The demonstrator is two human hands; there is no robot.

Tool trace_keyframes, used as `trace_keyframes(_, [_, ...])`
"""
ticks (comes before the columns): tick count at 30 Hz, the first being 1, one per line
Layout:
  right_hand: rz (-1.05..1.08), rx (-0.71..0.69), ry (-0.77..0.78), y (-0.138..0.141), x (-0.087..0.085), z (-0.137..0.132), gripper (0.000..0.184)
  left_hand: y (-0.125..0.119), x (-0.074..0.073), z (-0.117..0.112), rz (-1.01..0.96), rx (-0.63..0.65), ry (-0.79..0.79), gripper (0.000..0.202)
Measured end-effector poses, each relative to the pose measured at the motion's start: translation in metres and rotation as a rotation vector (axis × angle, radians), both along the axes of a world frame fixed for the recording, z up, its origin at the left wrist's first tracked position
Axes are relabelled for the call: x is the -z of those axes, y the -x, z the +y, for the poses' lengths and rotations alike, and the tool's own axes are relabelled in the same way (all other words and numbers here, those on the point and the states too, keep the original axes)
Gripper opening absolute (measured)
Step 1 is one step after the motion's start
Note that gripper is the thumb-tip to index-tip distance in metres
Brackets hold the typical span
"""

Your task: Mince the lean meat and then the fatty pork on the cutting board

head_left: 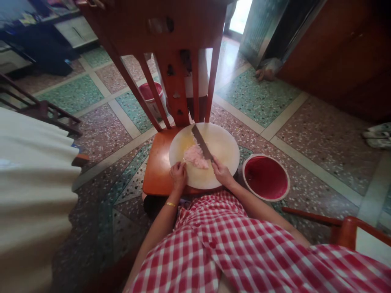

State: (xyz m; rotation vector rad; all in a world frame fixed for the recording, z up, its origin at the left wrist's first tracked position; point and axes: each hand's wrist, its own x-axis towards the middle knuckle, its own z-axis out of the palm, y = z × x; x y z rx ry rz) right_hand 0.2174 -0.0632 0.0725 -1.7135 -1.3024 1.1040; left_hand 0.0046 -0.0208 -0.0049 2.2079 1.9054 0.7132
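Note:
A round pale cutting board (218,142) lies on the wooden chair seat in front of me. On its left half sits a heap of pink minced meat (195,156). My right hand (222,174) is wrapped round the handle of a cleaver (202,142), whose dark blade slants up and left along the right side of the meat, with bits of it along the edge. At the board's left rim, my left hand (179,176) is closed with its fingertips near the meat. What its fingers pinch, if anything, is too small to make out.
The chair (159,162) has a tall slatted back beyond the board. A bucket with a red inside (265,178) stands close by my right forearm. Another bucket (152,95) is behind the chair. A pale cloth (33,195) hangs at the left; another wooden chair (351,228) is at right.

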Motion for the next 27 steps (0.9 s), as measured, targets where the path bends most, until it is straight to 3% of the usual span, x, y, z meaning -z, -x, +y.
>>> trace_keyframes(3, [-0.282, -0.148, -0.132, -0.010, -0.029, 0.007, 0.048, -0.001, 0.001, -0.002, -0.012, -0.006, -0.002, 0.029])
trace_keyframes(6, [-0.389, -0.203, -0.200, -0.014, -0.063, 0.006, 0.047, -0.002, 0.001, -0.002, -0.029, -0.028, 0.007, 0.027])
trace_keyframes(8, [-0.421, -0.207, -0.246, -0.013, -0.074, 0.003, 0.047, -0.002, 0.001, -0.002, -0.039, -0.033, 0.012, 0.027])
trace_keyframes(10, [-0.452, -0.214, -0.241, -0.008, -0.069, 0.002, 0.048, -0.002, 0.001, -0.002, -0.043, -0.032, 0.012, 0.027])
trace_keyframes(14, [-0.524, -0.336, -0.028, -0.002, -0.041, 0.006, 0.047, -0.001, 0.000, -0.002, -0.035, -0.027, 0.013, 0.027])
trace_keyframes(16, [-0.506, -0.375, -0.008, -0.002, -0.042, 0.010, 0.047, -0.001, -0.001, -0.002, -0.033, -0.030, 0.022, 0.026])
trace_keyframes(21, [-0.425, -0.300, -0.236, -0.003, -0.066, 0.011, 0.049, -0.002, 0.000, -0.002, -0.044, -0.032, 0.010, 0.026])
trace_keyframes(27, [-0.488, -0.345, -0.021, -0.012, -0.039, 0.013, 0.047, -0.002, -0.002, -0.003, -0.041, -0.024, 0.030, 0.027])
